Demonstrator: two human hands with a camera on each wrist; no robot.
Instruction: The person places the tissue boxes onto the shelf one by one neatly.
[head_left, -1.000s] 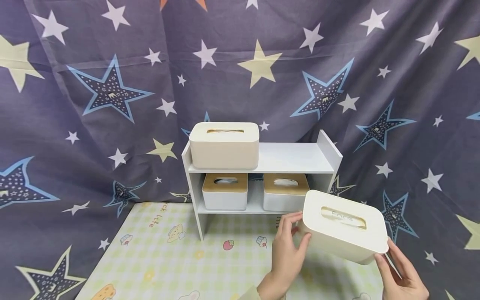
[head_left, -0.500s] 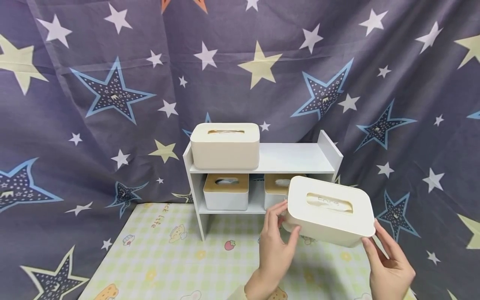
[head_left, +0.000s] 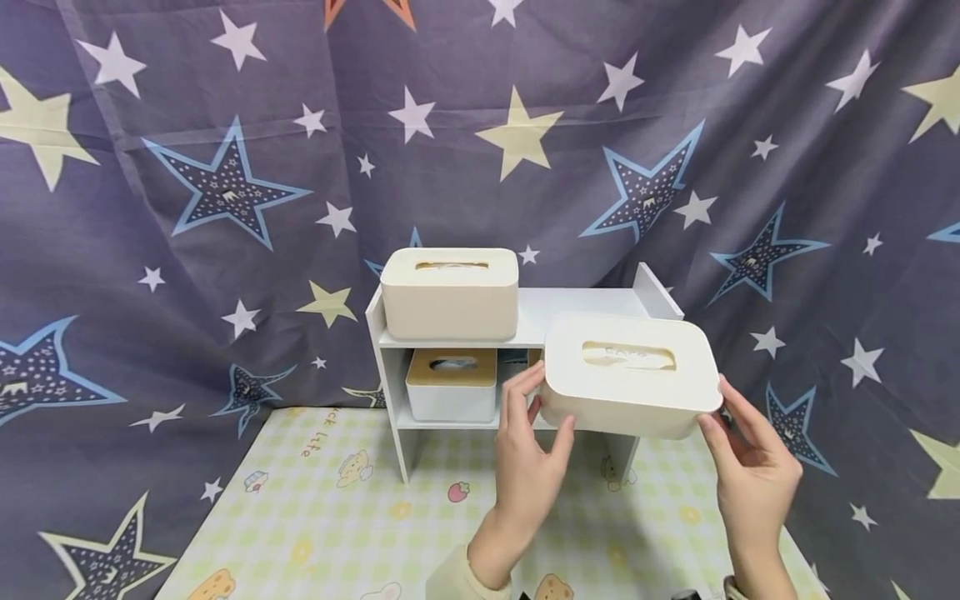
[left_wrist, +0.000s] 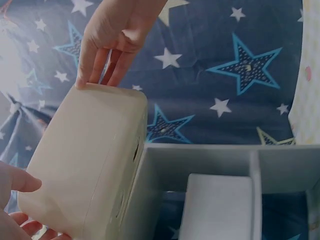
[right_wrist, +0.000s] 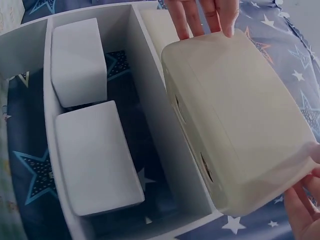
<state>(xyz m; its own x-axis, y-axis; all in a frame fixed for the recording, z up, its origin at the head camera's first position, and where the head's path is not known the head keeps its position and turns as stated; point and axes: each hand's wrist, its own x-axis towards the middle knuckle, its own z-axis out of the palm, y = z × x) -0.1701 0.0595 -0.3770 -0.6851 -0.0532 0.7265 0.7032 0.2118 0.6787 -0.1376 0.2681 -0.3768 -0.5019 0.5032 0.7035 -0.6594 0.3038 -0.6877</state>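
Both hands hold a cream tissue box (head_left: 637, 410) by its two short ends, lid up and tilted slightly toward me. My left hand (head_left: 525, 462) grips its left end, and my right hand (head_left: 753, 475) grips the right end. Tissue shows in the slot of its lid. In the head view the box stands before the right half of the white shelf's (head_left: 600, 300) upper board and overlaps its front edge; whether they touch I cannot tell. In the left wrist view the tissue box (left_wrist: 85, 160) lies beside the rack's upper part. The hidden fingertips are behind the box ends.
Another cream tissue box (head_left: 450, 308) stands on the upper board's left. Below it sits a white tissue box with a wooden lid (head_left: 452, 400). A second white box (right_wrist: 97, 160) on the lower board is mostly hidden in the head view. A checked cloth (head_left: 330, 517) covers the table.
Both hands have carried the tissue box left and upward, from low at the right to the front of the upper board. Its sideways tilt has levelled. The other boxes stay in place.
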